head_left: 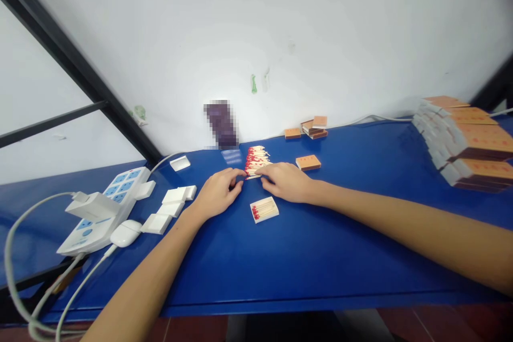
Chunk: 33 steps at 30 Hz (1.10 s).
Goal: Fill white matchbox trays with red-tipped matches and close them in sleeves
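One head-worn camera looks forward and down, close over the blue table point(304, 256) toward the wall point(320, 21).

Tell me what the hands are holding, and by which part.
A few matches at the near edge of the loose pile, it seems: left hand fingers pinch one end, right hand fingers the other.

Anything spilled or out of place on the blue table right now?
Loose matches lie heaped on the bare table just beyond the left hand and right hand, outside any box. The filled match tray near them sits askew. Nothing looks damaged.
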Tool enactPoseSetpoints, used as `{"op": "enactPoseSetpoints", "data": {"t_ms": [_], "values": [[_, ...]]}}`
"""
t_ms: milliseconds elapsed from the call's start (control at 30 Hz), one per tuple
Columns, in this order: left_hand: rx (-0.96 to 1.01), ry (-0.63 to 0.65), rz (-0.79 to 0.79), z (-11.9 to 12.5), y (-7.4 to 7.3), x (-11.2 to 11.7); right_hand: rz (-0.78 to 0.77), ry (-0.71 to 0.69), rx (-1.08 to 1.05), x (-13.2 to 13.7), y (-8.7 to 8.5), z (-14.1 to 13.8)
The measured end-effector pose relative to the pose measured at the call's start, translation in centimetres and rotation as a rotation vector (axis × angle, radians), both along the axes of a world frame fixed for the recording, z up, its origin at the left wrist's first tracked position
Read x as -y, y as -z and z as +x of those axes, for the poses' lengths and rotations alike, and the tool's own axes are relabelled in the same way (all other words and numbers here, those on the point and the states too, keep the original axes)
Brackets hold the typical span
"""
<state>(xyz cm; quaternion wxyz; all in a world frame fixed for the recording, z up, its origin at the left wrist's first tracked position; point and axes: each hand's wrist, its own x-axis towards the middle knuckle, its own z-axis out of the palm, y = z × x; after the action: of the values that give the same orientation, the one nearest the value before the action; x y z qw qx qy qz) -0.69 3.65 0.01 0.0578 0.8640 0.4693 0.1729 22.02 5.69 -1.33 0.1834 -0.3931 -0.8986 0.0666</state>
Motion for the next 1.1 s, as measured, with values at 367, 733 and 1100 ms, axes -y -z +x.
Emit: {"op": "enactPoseSetpoints", "data": {"t_ms": [367, 733, 1100], "values": [[0.011, -0.01, -0.016, -0.11, 0.27, -0.12, 0.003, -0.006, -0.009, -0.07, 0.04, -0.04], [0.001, 0.001, -0.026, -0.03, 0.05, -0.05, -0.001, -0.001, -0.019, 0.08, -0.19, -0.03], [0.015, 0.004, -0.02, -0.1, 0.05, -0.05, -0.002, -0.01, 0.004, 0.13, -0.21, -0.07]]}}
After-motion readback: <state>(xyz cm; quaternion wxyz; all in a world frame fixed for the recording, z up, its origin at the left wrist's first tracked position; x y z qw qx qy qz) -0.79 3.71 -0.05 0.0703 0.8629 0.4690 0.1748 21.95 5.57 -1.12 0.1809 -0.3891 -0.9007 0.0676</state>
